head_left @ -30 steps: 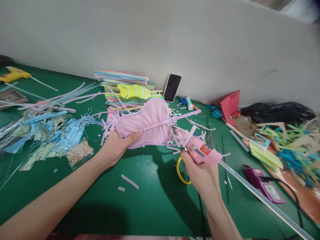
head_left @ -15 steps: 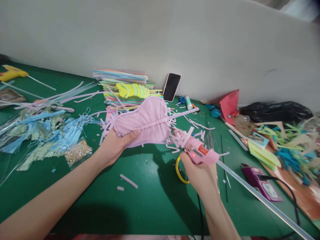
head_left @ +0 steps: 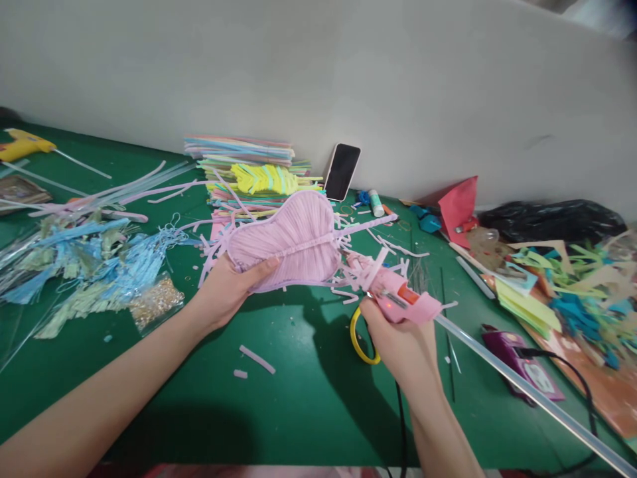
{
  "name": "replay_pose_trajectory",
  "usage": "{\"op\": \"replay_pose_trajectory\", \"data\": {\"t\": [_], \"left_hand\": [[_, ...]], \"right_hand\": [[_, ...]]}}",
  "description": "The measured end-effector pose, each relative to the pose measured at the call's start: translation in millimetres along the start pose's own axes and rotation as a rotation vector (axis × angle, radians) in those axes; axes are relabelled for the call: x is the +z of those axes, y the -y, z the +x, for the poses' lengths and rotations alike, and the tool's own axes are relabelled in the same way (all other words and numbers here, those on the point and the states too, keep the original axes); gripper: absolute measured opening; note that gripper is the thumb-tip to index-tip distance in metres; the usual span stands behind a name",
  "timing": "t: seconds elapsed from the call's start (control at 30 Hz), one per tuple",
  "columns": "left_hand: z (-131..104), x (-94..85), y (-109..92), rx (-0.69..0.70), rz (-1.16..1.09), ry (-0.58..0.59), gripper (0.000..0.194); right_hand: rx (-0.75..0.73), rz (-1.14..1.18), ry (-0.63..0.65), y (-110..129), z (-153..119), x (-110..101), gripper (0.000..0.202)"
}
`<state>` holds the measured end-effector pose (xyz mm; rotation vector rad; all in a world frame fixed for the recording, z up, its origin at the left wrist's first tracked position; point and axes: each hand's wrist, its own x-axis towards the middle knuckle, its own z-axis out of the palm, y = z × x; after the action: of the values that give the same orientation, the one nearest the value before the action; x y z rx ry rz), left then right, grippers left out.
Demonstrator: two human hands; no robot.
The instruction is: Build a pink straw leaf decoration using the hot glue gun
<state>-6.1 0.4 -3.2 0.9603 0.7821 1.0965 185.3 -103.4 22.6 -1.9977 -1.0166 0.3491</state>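
My left hand grips the lower left edge of a lilac wing-like piece built from rows of pipe cleaners, thumb on its face and the other fingers hidden behind. A central stem runs across the piece and sticks out at the right. My right hand is closed round the handle of a pink hot glue gun, with an orange-red part and a small red light. Its nozzle points at the piece's right edge; whether they touch I cannot tell. A long clear glue stick runs out of its back.
Bundled pipe cleaners and a phone stand by the wall. Blue tassels, a bag of beads and a yellow glue gun lie left. Yellow tape, a purple box and paper scraps lie right.
My right hand and the glue gun have shifted slightly right, drawing the nozzle a little away from the lilac piece. My left hand holds the piece in nearly the same place.
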Motion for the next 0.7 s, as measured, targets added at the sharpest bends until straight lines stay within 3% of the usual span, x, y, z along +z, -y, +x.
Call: {"op": "replay_pose_trajectory", "data": {"t": [0.53, 0.7], "left_hand": [[2.9, -4.1, 3.4, 0.058, 0.116, 0.046, 0.068], [3.2, -3.5, 3.7, 0.088, 0.080, 0.063, 0.070]], "right_hand": [[0.054, -0.026, 0.007, 4.2, -6.0, -1.9, 0.026], [0.000, -0.006, 0.007, 2.8, -1.5, -0.6, 0.018]]}}
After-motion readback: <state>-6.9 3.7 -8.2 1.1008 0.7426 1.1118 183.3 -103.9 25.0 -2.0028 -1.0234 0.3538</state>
